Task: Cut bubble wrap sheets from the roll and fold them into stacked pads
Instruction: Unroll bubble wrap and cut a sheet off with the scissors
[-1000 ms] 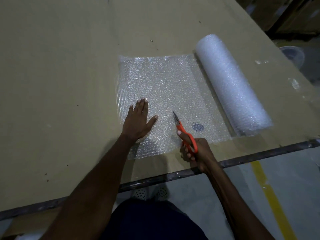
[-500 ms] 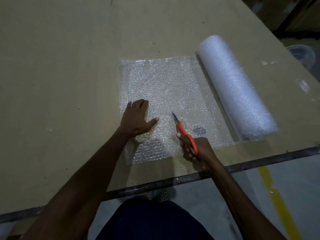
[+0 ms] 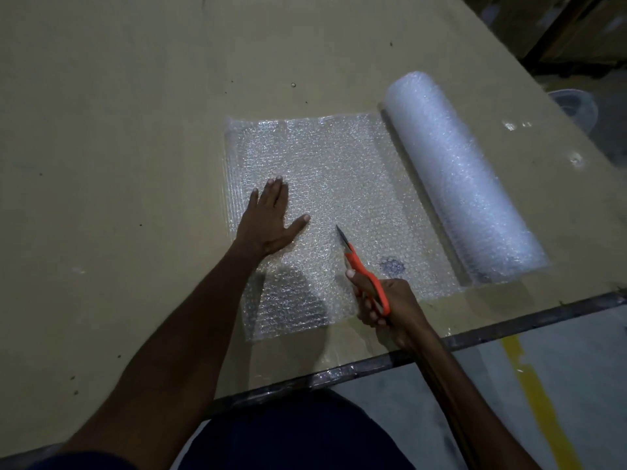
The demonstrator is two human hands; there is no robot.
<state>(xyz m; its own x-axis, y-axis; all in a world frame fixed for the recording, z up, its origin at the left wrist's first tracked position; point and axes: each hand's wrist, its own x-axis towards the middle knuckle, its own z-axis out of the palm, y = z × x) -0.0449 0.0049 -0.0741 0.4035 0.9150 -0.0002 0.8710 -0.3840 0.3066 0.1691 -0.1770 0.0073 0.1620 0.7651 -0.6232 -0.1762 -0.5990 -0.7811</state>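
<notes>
A roll of bubble wrap (image 3: pixel 461 178) lies on the tan table (image 3: pixel 101 130), with a length of sheet (image 3: pixel 325 164) unrolled flat to its left. My left hand (image 3: pixel 269 220) presses flat on the sheet's near-left part, fingers straight and thumb spread. My right hand (image 3: pixel 383 303) grips orange-handled scissors (image 3: pixel 361 268) at the sheet's near edge. Their blades point away from me into the sheet, between my two hands. A cut runs from the near edge up to the blades.
The table's dark metal front edge (image 3: pixel 509 325) runs just below my right hand. Beyond it is grey floor with a yellow line (image 3: pixel 539 401). A round pale object (image 3: pixel 573 105) sits off the table at the far right.
My left hand has flattened out again after curling its fingers half a second ago. The scissors stay at about the same spot in the sheet.
</notes>
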